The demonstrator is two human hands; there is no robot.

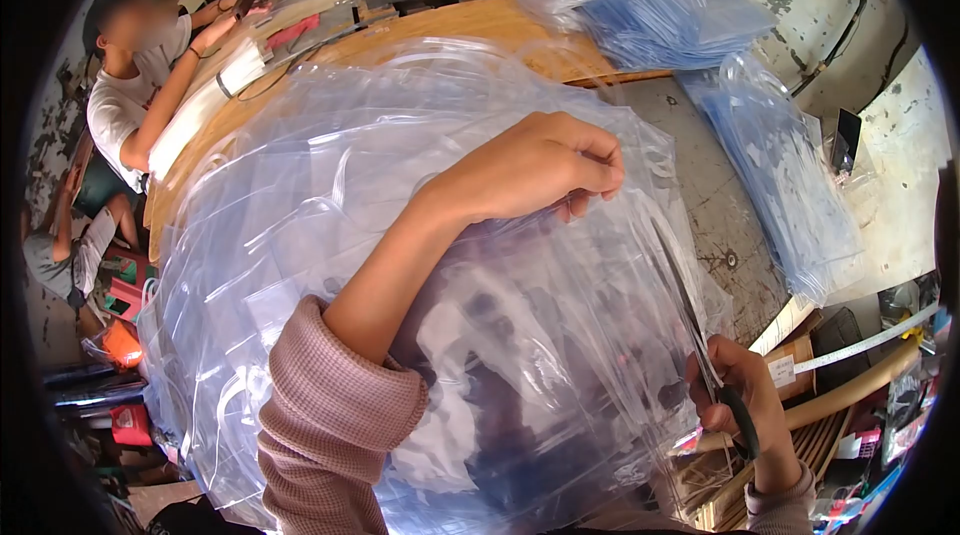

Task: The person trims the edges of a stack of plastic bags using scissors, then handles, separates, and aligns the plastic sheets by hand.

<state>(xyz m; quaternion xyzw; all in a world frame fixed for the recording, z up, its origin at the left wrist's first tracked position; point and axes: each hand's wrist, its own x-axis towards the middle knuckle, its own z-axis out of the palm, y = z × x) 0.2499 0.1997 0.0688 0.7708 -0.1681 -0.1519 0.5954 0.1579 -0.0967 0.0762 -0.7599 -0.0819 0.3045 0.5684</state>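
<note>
I am watching the right hand (745,385) gripping scissors (698,340) by their dark handles, the blades pointing away from it across the right side of the clear plastic sheets (520,335). These sheets are spreading under the left hand (545,170) and widely to its left. The left hand is hovering over or touching them with curled fingers; from here I cannot tell whether it is pinching any. Just right of the right hand, a white label (781,371) is showing print too small for me to read, and a pale marked strip (870,340) is running outward, its figures equally illegible. Beyond the right hand, a blue-tinted stack (780,185) is lying near a dark phone (846,142). Past the left hand, the wooden counter (440,35) is curving around, a bluish pile (650,5) is resting farther right, and a co-worker (110,125) is sitting far left, reaching forward.
</note>
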